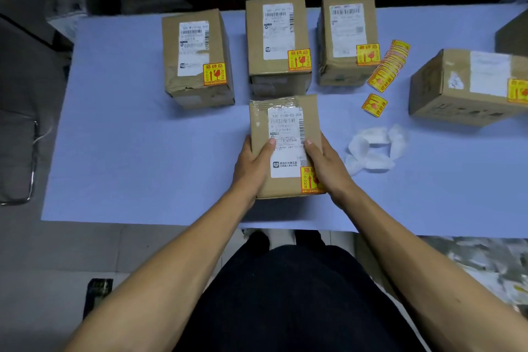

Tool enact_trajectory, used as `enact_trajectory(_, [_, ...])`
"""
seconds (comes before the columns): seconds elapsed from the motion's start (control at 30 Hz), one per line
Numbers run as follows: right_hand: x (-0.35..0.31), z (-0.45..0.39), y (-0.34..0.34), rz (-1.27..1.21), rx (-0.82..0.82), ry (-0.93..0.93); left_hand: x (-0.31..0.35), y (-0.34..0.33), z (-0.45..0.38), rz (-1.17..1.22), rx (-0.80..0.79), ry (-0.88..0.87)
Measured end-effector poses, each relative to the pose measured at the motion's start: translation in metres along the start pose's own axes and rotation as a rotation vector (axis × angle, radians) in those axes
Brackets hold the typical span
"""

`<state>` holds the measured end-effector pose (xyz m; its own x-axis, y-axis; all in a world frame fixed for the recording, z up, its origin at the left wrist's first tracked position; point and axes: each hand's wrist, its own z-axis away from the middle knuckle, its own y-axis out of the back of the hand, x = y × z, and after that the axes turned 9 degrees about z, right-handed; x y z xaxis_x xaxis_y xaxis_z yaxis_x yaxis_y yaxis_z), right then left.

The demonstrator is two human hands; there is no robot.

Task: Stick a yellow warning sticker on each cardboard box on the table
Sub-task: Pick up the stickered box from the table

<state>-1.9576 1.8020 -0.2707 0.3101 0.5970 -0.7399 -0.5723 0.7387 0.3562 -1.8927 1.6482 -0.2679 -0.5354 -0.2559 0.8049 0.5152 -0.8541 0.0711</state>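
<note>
You grip the near box, already stickered, at the table's front with your left hand and right hand, the four boxes behind also look labelled, and only the cut-off box far right is uncertain.

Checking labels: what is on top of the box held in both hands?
On the held box: a white shipping label and a yellow warning sticker, its right part covered by the right hand.
</note>
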Motion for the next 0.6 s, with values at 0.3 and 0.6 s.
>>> enact_trajectory(0.3, [-0.048,0.019,-0.081,0.115,-0.16,0.094,-0.005,0.103,0.015,0.025,0.11,-0.015])
enact_trajectory(0.6, [-0.098,0.011,-0.175,0.23,-0.304,0.149,-0.008,0.209,0.015,0.144,0.209,-0.013])
